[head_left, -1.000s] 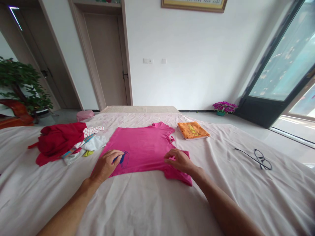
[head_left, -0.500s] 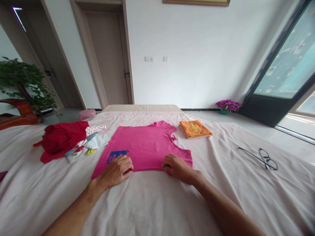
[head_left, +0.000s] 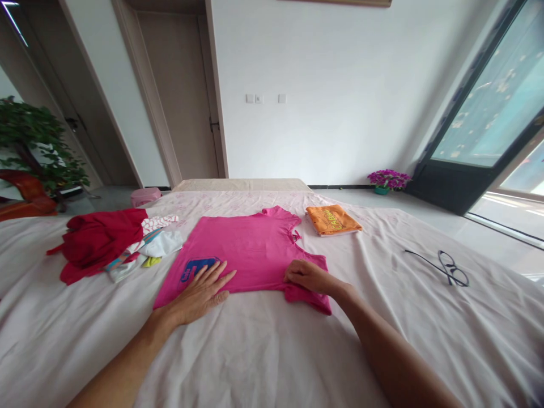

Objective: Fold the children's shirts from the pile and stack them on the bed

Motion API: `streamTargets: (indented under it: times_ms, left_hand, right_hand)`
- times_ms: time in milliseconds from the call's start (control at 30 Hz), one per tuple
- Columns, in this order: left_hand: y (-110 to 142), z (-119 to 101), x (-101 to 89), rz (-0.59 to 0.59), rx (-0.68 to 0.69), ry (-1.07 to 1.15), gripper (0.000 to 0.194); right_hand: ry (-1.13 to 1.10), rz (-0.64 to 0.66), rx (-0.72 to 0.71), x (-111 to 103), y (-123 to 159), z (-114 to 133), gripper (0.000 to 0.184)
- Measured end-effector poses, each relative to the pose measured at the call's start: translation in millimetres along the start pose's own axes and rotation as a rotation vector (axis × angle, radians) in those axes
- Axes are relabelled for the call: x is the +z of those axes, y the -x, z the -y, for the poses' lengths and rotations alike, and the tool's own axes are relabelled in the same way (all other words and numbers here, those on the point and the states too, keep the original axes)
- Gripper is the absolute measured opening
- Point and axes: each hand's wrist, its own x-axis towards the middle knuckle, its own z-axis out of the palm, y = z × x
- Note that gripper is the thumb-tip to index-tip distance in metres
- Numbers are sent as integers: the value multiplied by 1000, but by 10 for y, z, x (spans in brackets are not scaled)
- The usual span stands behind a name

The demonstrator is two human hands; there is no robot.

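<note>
A pink T-shirt with a blue print lies spread on the pale bed sheet. My left hand rests flat on its near left part beside the print, fingers stretched out. At the near right edge of the shirt, by the sleeve, my right hand presses down with its fingers curled on the cloth.
A heap of red and mixed clothes lies at the left. A folded orange garment sits beyond the shirt on the right. Glasses with a cord lie at far right. A door, a potted plant and purple flowers stand behind the bed.
My left hand has opened from a curled grip at the hem to lie flat on the shirt. The right sleeve lies spread out nearer to me again. My right hand stays at the shirt's right edge.
</note>
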Motion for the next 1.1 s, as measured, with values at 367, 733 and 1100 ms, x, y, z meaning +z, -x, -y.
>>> streamTargets:
  times_ms: [367,733,1100]
  left_hand:
    - [-18,225,176,-130,-359,-114,65]
    - [-186,-285,-4,-451,107,69,39]
    - [-1147,-1640,104,-333,123,286,27]
  right_hand:
    - [-126,311,269,-476,368,-78,27]
    - [-56,257,253,-323,283,108,6]
    - [-547,137,326,-411,306,-47,38]
